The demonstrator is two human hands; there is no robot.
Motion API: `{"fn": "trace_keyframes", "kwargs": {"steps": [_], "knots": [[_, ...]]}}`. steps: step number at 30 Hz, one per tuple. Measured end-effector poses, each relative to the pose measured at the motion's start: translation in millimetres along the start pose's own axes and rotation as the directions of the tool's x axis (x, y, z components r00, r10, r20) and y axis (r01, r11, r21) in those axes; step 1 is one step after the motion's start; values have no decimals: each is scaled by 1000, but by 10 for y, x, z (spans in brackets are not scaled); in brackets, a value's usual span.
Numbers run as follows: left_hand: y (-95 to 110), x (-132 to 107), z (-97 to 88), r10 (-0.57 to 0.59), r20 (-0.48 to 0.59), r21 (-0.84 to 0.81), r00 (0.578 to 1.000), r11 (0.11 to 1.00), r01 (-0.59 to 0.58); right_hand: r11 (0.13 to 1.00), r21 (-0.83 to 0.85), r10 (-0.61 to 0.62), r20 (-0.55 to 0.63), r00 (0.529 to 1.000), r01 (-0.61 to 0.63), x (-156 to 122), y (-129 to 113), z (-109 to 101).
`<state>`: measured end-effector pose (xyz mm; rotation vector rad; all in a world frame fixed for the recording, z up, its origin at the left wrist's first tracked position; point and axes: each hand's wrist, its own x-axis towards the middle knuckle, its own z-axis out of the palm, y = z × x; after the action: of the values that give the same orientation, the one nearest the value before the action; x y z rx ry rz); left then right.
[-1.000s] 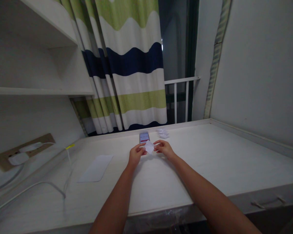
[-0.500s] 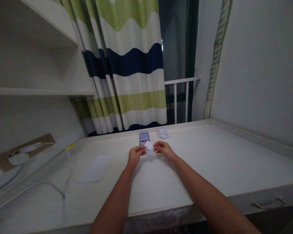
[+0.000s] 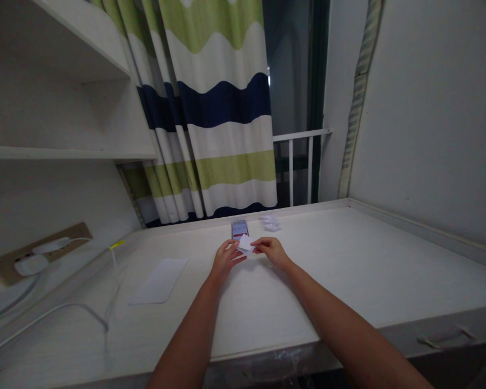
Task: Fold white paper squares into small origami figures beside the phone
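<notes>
Between my hands, a little above the white desk [image 3: 275, 313], is a small folded piece of white paper [image 3: 246, 245] with pointed corners. My left hand [image 3: 225, 258] pinches its left side, with the lower fingers stretched beneath it. The fingertips of my right hand [image 3: 272, 250] are closed on its right edge. Just behind the paper lies a phone [image 3: 239, 227] with its screen lit, its near end partly covered by the paper and my left hand. Several folded white paper pieces [image 3: 271, 222] sit in a small group beyond my right hand.
A flat stack or sheet of white paper [image 3: 160, 281] lies to the left. Cables [image 3: 76, 305] run along the desk's left side below a wall socket with plugs [image 3: 31, 263]. A shelf [image 3: 68, 153] overhangs the left; a striped curtain [image 3: 230, 135] hangs behind.
The folded paper has tilted and shifted slightly left and toward me. My left fingers have spread beneath it, and my right hand has dropped slightly.
</notes>
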<state>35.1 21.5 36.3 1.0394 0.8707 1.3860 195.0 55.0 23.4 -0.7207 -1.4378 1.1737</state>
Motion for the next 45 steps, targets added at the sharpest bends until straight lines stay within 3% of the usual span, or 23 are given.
{"fn": "trace_keyframes", "kwargs": {"steps": [8,18,26,32,45], "knots": [[-56,9,-8,33,42,53,999,998,-35,986,-117,-119,12,993,120,0,47,32],[-76,26,-6,57,73,125,996,990,-66,988,115,100,0,995,-99,4,50,50],[-70,17,8,52,42,123,998,991,-56,979,151,141,-8,990,-138,1,48,42],[-83,41,-22,77,46,159,996,984,-83,938,211,275,27,961,-274,-41,-3,40],[-84,10,72,111,20,184,994,976,-113,952,243,204,-49,978,-186,-42,-38,81]]}}
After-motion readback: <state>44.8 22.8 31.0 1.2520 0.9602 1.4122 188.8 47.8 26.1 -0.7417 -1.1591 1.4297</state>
